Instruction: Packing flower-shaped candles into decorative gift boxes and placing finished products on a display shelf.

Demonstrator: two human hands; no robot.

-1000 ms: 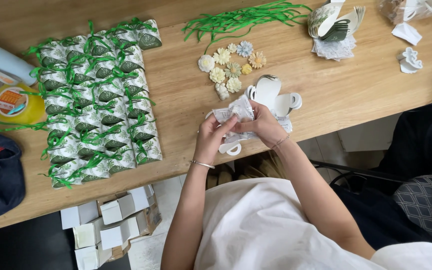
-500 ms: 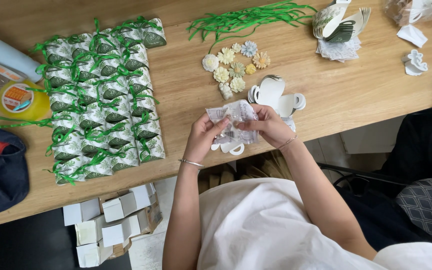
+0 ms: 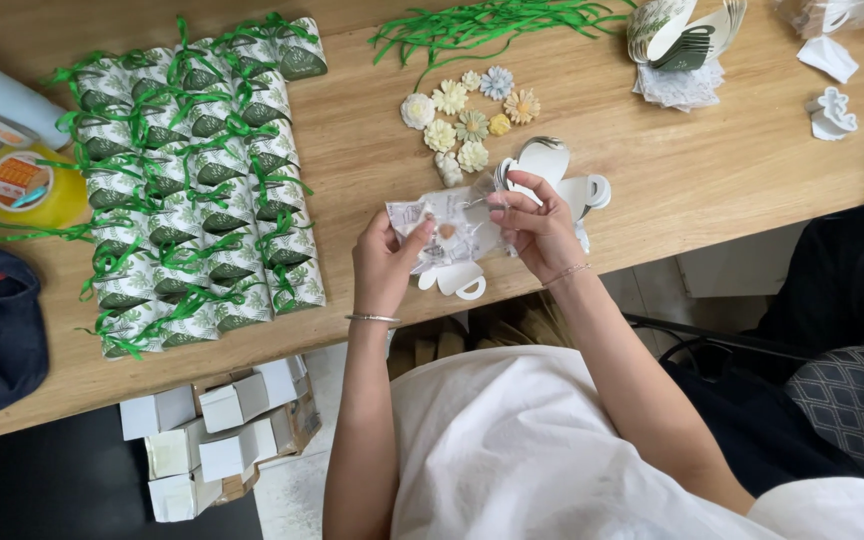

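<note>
Both hands are raised just above the near table edge [image 3: 652, 240], palms facing each other. The left hand [image 3: 384, 262] pinches the left end of a clear plastic packet [image 3: 444, 228]; the right hand [image 3: 542, 228] pinches its right end, stretching it between them. The packet is crinkled, faintly printed, with a small tan piece inside. White paper cutouts [image 3: 552, 175] lie beneath.

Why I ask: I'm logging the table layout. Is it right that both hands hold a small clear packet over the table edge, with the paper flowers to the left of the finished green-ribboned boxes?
Not quite. In the head view the paper flowers lie to the right of the green-ribboned boxes. The left hand and right hand do hold the clear packet over the table edge.
</note>
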